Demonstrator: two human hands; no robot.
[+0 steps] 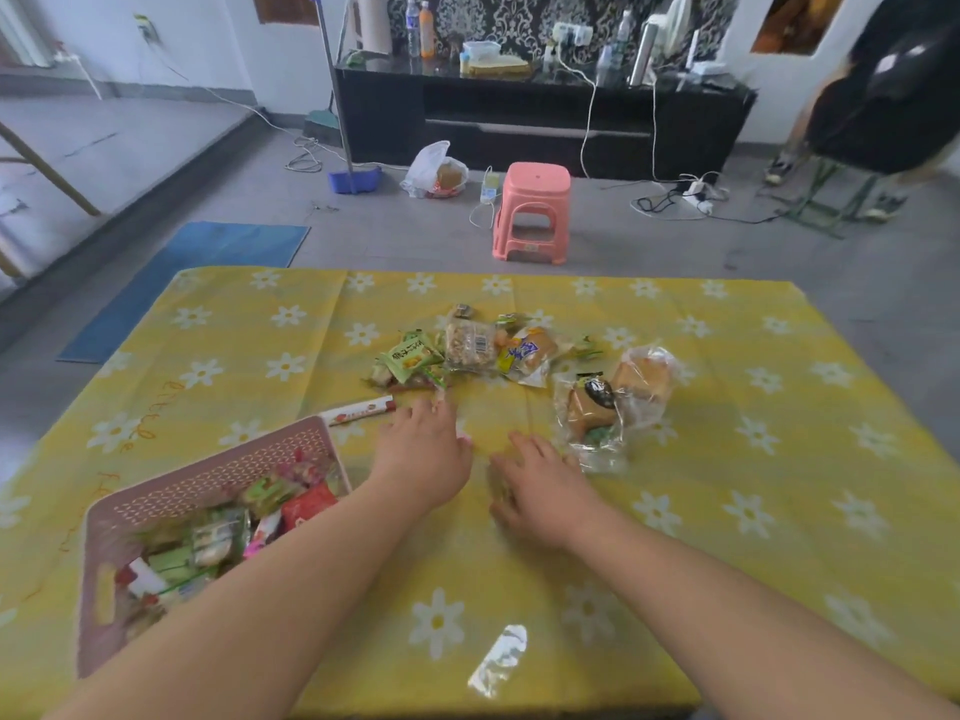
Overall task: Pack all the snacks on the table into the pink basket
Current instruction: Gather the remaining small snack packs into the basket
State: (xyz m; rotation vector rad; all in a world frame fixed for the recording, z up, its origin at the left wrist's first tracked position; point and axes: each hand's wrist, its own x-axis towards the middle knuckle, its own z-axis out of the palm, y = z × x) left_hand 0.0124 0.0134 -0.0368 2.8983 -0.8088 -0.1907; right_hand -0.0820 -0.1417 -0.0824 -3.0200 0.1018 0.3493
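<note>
Pink basket (218,472) sits at the near-left of the table (753,485), which has a yellow daisy cloth; the basket is part full of mixed wrapped snacks. Left forearm crosses over the basket's right near corner. Left hand (423,454) is just right of the basket's far corner, palm down, fingers stretched out and loose, holding nothing. Right hand (540,491) is further right of the basket, beside the left hand but not touching it, palm down on the cloth, fingers spread, nothing gripped as far as the blur shows.

Snacks outside the basket:
- red-and-white stick pack (358,410) just beyond the basket's far right corner
- green packet (410,358) further beyond the basket, on a small pile
- clear-wrapped nut bar (470,345) right of that pile, touching it
- yellow bread packet (527,356) next along
- two clear cake packs (592,407) farthest right of the basket, close to the right fingertips
- small dark sweet (462,310) farthest from the basket

Clear wrapper scrap (498,662) lies right of the basket by the table's near edge. Pink stool (532,210) stands on the floor well beyond the basket
</note>
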